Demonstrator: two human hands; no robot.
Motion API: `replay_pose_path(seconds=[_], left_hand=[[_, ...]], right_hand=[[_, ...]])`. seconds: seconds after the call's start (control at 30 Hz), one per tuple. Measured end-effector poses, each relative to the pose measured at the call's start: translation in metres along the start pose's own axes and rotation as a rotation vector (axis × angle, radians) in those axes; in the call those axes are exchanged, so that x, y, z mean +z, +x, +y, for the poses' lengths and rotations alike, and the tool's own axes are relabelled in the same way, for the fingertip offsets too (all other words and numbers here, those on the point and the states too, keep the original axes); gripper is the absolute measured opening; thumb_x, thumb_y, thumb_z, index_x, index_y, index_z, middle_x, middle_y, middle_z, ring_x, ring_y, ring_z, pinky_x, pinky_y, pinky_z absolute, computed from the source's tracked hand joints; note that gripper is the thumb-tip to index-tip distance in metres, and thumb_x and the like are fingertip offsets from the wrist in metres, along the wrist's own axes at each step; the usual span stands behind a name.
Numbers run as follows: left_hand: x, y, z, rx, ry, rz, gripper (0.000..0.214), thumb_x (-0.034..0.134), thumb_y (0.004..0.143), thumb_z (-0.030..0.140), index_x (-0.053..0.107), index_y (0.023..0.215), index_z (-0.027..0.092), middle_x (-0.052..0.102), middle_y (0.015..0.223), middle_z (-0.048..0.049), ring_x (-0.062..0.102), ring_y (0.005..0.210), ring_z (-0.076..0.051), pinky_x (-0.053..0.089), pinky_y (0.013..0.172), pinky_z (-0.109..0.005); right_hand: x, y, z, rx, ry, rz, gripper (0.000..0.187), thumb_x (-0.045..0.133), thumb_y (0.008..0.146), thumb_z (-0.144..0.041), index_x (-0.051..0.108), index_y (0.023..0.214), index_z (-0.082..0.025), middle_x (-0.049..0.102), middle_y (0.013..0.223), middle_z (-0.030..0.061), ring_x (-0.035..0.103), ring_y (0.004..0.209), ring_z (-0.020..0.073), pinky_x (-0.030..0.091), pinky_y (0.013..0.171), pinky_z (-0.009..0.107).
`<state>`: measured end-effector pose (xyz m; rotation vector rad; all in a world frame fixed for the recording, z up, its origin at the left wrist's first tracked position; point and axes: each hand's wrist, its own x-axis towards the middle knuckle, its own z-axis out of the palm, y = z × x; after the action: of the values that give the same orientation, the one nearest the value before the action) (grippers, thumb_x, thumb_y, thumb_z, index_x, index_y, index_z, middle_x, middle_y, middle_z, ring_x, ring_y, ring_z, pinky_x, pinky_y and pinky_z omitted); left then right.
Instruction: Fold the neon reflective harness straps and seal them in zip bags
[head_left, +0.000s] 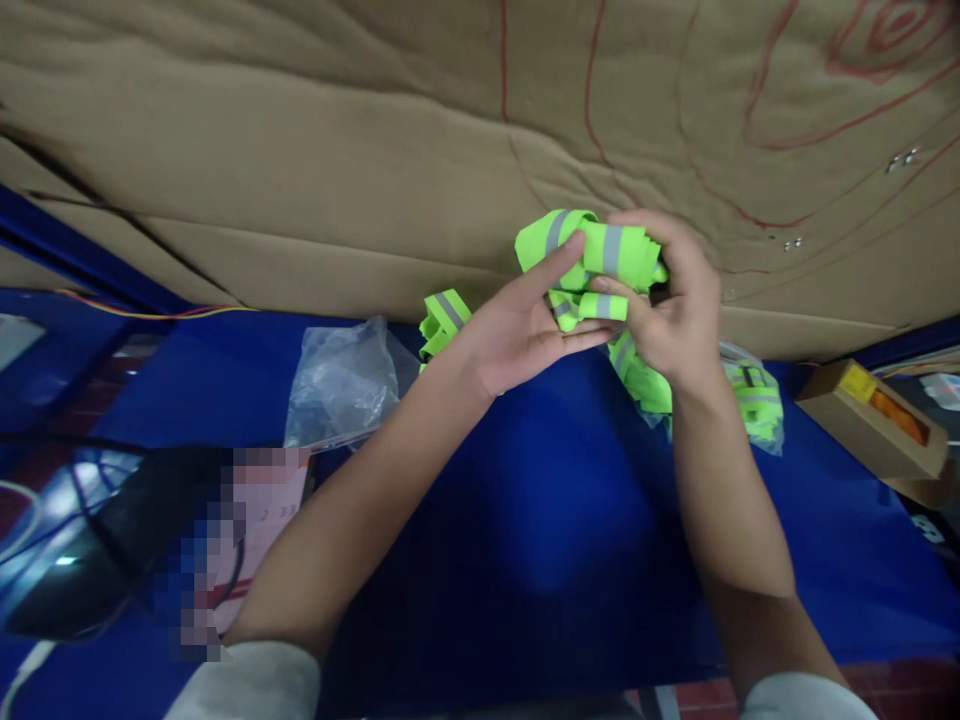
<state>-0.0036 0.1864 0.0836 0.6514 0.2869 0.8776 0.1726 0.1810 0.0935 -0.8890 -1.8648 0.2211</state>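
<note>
My right hand (667,300) is closed around a bunched neon-green band with grey reflective stripes (600,250), held above the blue table surface (555,500). My left hand (525,325) has its fingers stretched out, the fingertips pressing against the same band from the left. More of the green striped strap (641,375) hangs down below my right hand. Another green striped piece (442,318) lies on the table just left of my left wrist. A further one sits in clear plastic (757,395) to the right of my right wrist.
A crumpled clear plastic bag (345,385) lies at left. Brown cardboard with red pen lines (375,150) stands behind the table. A small cardboard box (877,425) sits at right. A dark rounded object (97,540) and a pixelated pink sheet (255,520) lie at lower left.
</note>
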Motion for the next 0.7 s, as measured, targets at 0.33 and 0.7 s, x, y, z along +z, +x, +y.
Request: replay_pose_path(seconds=[0.33,0.7], left_hand=[[0.004,-0.002,0.003,0.257,-0.010,0.202,0.005,0.068,0.089,0.018,0.065,0.087,0.021,0.070,0.090,0.0038,0.064,0.121,-0.018,0.052,0.104,-0.030],[0.023,-0.024,0.000,0.594,0.486,0.004,0.065,0.064,0.059,0.006,0.067,0.119,0.032,0.065,0.136,0.0054,0.047,0.148,-0.026,0.040,0.121,-0.037]], right_hand=[[-0.015,0.001,-0.013,0.123,0.213,-0.316,0.034,0.074,0.090,-0.030,0.075,0.124,-0.033,0.065,0.145,-0.0021,0.055,0.144,0.0257,0.035,0.129,0.051],[-0.008,0.002,-0.001,0.351,0.572,-0.130,0.084,0.100,0.055,-0.048,0.066,0.130,-0.030,0.063,0.147,0.0012,0.050,0.147,0.0255,0.040,0.126,0.049]])
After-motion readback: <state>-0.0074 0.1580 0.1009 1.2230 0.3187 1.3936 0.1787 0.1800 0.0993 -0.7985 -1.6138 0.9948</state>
